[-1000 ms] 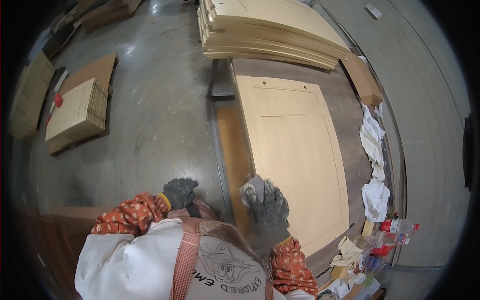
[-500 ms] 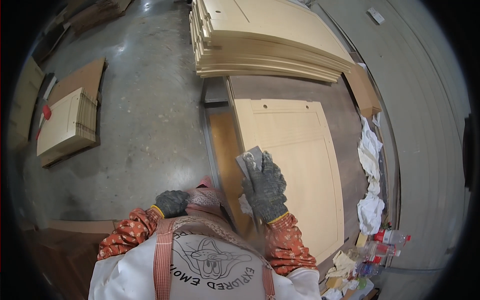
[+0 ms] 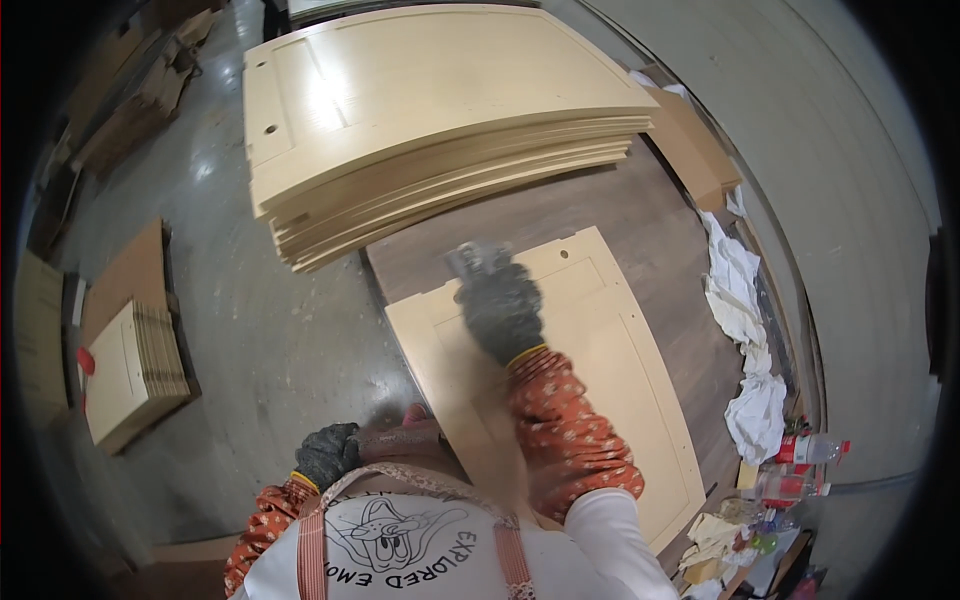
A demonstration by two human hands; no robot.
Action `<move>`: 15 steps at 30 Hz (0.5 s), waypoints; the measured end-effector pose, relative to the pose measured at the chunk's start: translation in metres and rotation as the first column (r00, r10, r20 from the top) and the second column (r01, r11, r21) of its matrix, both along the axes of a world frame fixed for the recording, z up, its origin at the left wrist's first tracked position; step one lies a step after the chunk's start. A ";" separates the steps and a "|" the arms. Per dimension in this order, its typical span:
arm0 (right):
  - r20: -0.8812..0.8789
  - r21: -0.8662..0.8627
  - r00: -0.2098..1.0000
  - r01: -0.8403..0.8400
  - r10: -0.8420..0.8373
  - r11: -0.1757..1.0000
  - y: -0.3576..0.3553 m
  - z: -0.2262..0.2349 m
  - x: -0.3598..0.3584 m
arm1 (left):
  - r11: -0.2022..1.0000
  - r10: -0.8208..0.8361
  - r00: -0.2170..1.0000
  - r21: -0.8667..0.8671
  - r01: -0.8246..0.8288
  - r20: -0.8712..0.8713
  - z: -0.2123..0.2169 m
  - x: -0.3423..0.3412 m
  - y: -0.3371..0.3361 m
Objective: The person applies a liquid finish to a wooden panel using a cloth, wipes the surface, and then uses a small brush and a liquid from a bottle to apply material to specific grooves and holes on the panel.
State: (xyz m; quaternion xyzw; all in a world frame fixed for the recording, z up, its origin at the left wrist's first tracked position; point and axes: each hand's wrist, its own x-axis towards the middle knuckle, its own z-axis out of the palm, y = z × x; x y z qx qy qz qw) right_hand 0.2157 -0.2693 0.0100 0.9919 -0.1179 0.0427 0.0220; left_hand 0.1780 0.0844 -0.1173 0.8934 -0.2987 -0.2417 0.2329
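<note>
Here we have the worktop [image 3: 640, 205] running away from us, brown and bare between its loads. At its far end we see a thick stack of cream panels [image 3: 430, 95], edges slightly staggered. Just this side of it lies the single cream panel [image 3: 605, 355], flat on the worktop, its recessed frame facing up. Off to our left, a smaller stack of panels [image 3: 125, 380] sits low by the floor. Up at the right edge we spot brown cardboard [image 3: 695, 140]; whether it is a box with anything inside, we cannot tell. Crumpled white sheets [image 3: 755, 410] trail down that side. And there, the right hand [image 3: 500, 305], gloved in grey, reaches over the panel's far end, fingers close together; a blurred grey piece [image 3: 470, 258] shows at their tips, and we cannot tell whether it is pinched or merely pressed. The left hand [image 3: 327, 455], gloved too, lies curled against the person's body; its grip we cannot make out. Smallest, two clear plastic bottles [image 3: 805, 449] lie lower right, their contents too unclear for us.
</note>
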 end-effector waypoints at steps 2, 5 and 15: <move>0.073 0.004 0.993 0.095 -0.095 0.995 -0.040 0.006 0.001 | 0.999 -0.039 0.998 -0.006 0.038 -0.039 0.002 0.013 0.000; 0.331 -0.261 0.942 0.145 -0.052 0.954 -0.142 -0.024 -0.027 | 0.986 -0.166 0.985 -0.029 0.165 -0.041 0.024 0.031 -0.018; -0.129 0.040 0.879 0.467 -0.459 0.883 -0.045 0.026 -0.005 | 0.818 -0.175 0.855 -0.411 0.402 0.488 0.094 0.106 -0.076</move>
